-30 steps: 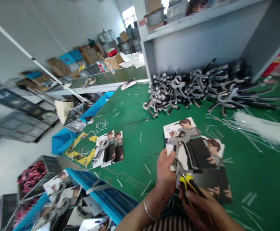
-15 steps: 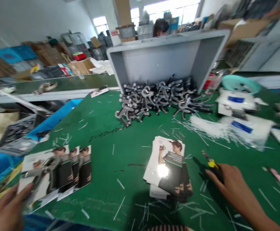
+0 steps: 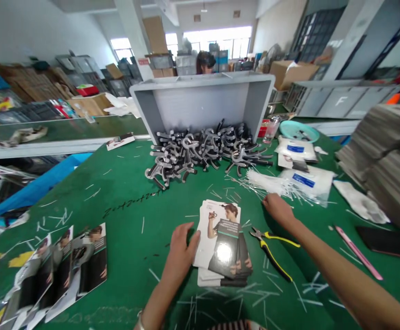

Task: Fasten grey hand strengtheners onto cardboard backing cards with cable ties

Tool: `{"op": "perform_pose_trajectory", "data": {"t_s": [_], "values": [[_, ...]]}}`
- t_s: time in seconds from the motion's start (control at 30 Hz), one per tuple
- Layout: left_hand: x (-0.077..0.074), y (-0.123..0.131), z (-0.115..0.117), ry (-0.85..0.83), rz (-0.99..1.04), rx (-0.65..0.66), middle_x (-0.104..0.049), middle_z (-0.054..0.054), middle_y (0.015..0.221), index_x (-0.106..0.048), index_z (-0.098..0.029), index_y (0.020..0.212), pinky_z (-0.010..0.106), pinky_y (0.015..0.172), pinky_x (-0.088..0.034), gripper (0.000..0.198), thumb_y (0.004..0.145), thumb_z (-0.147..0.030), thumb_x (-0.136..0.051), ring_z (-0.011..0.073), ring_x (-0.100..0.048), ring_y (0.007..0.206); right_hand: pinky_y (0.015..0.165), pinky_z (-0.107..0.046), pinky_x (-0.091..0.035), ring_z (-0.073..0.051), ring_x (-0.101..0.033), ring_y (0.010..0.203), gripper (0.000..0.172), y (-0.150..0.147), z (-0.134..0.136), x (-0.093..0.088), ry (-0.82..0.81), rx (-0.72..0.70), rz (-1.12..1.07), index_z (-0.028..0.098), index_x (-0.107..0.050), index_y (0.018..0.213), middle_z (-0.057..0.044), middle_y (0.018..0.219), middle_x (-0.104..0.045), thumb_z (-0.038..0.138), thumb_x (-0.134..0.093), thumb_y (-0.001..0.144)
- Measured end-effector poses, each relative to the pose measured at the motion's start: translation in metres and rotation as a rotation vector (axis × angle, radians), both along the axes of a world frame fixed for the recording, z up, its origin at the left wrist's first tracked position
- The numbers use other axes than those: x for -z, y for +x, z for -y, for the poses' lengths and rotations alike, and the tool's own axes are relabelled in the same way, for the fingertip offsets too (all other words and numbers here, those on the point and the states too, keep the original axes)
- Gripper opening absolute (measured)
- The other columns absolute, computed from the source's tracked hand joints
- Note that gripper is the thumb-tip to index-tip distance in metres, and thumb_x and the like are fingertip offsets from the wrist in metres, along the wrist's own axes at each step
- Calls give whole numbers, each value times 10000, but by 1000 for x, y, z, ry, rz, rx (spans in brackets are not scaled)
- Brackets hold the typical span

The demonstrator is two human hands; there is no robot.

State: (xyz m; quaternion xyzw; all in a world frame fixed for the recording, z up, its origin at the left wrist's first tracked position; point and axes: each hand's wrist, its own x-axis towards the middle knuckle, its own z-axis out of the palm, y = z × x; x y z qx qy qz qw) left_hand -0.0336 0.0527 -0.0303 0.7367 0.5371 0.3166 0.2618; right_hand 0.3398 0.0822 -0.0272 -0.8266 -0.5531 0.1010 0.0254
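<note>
A stack of printed cards (image 3: pixel 208 247) lies on the green table in front of me. My left hand (image 3: pixel 182 250) is at its left edge, thumb and fingers apart, holding nothing. My right hand (image 3: pixel 278 211) reaches to the near side of a pile of white cable ties (image 3: pixel 266 181), its fingers drawn together; what is between them is hidden. Diagonal pliers (image 3: pixel 271 254) with yellow and black handles lie with handles spread, between the cards and my right forearm. At the left, several cards with grey spring clamps (image 3: pixel 79 252) on them lie overlapping.
A grey crate (image 3: pixel 203 103) lies on its side at the back, with a heap of spring clamps (image 3: pixel 200 153) spilling out. To the right are plastic bags (image 3: pixel 311 183), a pink cutter (image 3: pixel 359 252), a dark flat object (image 3: pixel 388 240) and stacked grey cardboard (image 3: pixel 381 156). Cut tie ends litter the table.
My right hand has let go of the pliers and moved forward to the cable ties. My left hand has left the clamped card at the left and come to the card stack. The view has shifted.
</note>
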Motion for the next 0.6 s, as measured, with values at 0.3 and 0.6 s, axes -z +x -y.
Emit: {"op": "perform_pose_trajectory", "data": {"t_s": [0.3, 0.6], "values": [[-41, 36, 24, 273, -26, 377, -661, 87, 1220, -608, -217, 1217, 425, 1010, -404, 316, 960, -126, -447, 232, -534, 1183, 623, -310, -428, -206, -592, 675, 159, 4, 85, -38, 172, -121, -104, 169, -588, 882, -89, 795, -650, 299, -503, 913], [-60, 69, 27, 259, -36, 568, -709, 33, 882, -671, -251, 1127, 369, 821, -403, 234, 972, -223, -498, 194, -581, 830, 680, -269, -449, -147, -561, 731, 115, -85, 109, -104, 215, -516, -770, 227, -594, 864, -18, 832, -615, 310, -559, 936]]}}
